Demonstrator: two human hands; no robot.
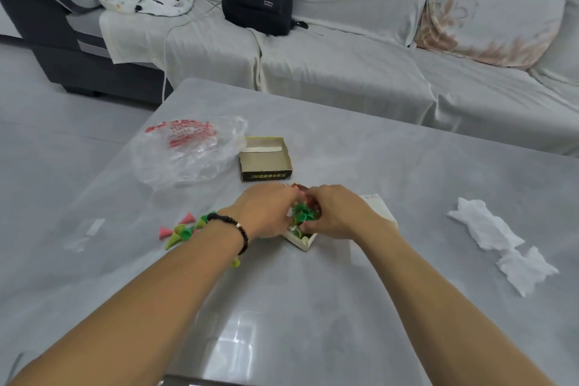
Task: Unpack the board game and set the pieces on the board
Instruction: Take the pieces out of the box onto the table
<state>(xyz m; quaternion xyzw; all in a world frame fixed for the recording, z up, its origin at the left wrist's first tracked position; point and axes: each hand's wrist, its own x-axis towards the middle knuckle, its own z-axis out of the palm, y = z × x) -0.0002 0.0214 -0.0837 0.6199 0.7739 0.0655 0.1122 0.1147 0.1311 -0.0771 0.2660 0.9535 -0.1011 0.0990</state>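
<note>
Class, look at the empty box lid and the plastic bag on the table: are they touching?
Cannot tell. In the head view the plastic bag's clear right edge reaches the left wall of the box lid, but no plain gap or contact shows there.

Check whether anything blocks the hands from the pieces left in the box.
Nothing visible does. The left hand and right hand are already in the open box, fingers among the green pieces. Its lid lies apart, farther back on the table.
</note>
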